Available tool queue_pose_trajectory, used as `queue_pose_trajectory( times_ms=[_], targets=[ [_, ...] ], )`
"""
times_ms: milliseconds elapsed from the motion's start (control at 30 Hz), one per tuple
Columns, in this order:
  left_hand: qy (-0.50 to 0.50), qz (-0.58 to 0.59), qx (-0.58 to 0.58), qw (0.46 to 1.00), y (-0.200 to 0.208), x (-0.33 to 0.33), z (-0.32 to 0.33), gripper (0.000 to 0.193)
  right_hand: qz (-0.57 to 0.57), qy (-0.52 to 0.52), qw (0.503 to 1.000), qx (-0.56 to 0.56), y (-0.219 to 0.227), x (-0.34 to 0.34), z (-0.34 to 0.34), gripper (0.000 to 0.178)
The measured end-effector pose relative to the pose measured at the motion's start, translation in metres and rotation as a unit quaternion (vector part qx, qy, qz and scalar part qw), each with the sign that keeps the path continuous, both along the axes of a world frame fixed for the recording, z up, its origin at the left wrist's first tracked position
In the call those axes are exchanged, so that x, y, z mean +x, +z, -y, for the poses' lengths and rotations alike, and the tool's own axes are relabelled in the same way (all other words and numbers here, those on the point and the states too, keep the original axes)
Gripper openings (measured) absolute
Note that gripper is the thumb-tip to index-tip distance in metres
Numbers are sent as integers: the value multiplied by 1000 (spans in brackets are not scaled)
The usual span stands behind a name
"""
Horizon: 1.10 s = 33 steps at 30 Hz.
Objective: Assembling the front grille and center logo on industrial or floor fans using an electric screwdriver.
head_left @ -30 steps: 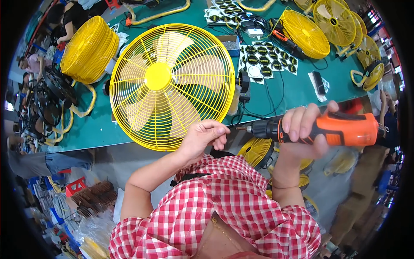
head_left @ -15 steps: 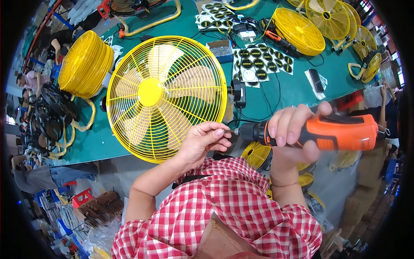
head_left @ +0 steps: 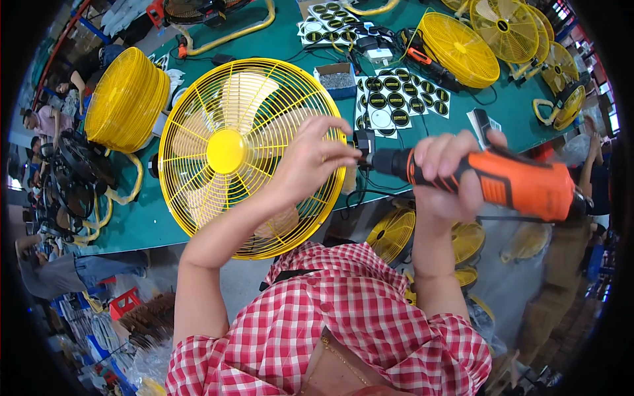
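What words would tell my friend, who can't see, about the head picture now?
A person's right hand grips an orange-and-black power drill, pointing it toward their left hand, which is in front of a round yellow wire-caged fan with pale blades. Beyond lie white sheets of round black stickers on a green table.

Yellow-caged fan (head_left: 226, 151) with pale blades, at the table's near edge (head_left: 158, 232), orange-and-black power drill (head_left: 522, 186), slightly tilted, nose toward fan

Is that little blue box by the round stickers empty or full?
Not empty: small grey pieces show inside the box. How full, I can't tell.
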<state>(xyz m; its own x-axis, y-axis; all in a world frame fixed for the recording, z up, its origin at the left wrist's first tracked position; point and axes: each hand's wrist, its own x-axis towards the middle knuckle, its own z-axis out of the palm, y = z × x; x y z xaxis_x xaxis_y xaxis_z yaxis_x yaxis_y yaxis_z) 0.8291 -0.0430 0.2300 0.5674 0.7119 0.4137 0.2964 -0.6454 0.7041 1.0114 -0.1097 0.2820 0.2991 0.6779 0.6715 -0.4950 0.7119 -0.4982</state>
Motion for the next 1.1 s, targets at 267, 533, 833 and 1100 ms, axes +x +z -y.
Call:
queue_pose_trajectory(
  times_ms=[267, 533, 833, 1100],
  targets=[
    [-55, -209, 147, 965, -17, 13, -51, 38, 153, -57, 983, -82, -33, -2, -52, 50],
    [-47, -294, 124, 946, -20, 18, -50, 38, 148, -25, 985, -89, -48, -9, -70, 45],
    [1, -81, 53, 995, -22, 21, -56, 53, 306, -93, 940, -118, -43, -21, -82, 43],
    [-13, 166, -170, 971, 20, -3, -65, 32, 263, -35, 958, -107, -42, -17, -79, 42]
  ],
)
